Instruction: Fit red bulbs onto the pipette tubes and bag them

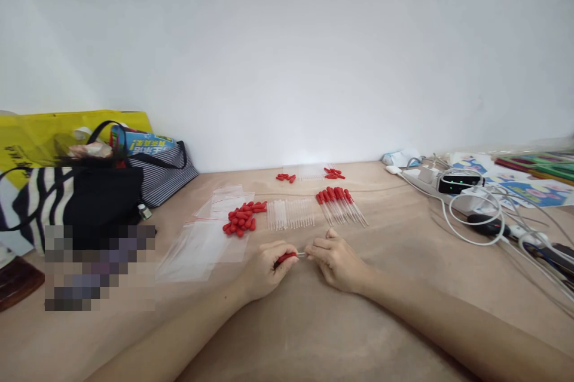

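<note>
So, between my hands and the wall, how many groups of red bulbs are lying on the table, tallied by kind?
Large pile of loose red bulbs: 1
Row of red-topped clear tubes: 1
Small red clusters at the back: 2
Total: 4 groups

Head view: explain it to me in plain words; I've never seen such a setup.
There is no machine here: these are a person's two bare hands, seen by a camera worn on that person's head, looking forward and down. The left hand holds a red dropper bulb; the right hand holds a clear dropper tube pointing toward it. On the tan tabletop beyond lie, left to right, clear plastic bags, loose red bulbs, rows of clear tubes and bulb-topped droppers.
</note>
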The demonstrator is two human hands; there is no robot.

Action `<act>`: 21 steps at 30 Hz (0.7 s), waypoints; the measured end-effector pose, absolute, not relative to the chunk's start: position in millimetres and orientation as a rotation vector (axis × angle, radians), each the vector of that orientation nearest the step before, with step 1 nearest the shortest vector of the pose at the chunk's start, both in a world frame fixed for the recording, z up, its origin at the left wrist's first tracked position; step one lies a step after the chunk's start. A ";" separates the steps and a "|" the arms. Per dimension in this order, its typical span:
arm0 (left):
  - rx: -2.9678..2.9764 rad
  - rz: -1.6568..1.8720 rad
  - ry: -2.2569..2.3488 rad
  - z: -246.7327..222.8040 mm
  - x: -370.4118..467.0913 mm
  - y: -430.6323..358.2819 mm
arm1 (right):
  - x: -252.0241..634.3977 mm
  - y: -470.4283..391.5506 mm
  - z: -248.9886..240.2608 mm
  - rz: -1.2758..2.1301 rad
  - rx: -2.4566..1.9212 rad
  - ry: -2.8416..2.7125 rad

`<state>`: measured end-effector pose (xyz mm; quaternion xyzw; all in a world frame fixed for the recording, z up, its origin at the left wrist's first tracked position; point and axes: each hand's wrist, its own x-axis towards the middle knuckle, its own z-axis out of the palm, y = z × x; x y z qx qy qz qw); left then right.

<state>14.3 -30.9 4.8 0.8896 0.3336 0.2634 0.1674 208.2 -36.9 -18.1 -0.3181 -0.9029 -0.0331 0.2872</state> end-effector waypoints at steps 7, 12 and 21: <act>2.589 0.723 0.883 2.2 13.4 -30.7 | 204.8 -36.5 -16.8 -0.139 -0.807 -2.423; 2.600 0.720 0.865 2.9 14.2 -31.0 | 201.7 -36.7 -17.5 -0.082 -0.811 -2.436; 2.392 0.822 1.037 5.7 8.9 -22.2 | 204.6 -37.4 -19.8 -0.026 -0.962 -2.341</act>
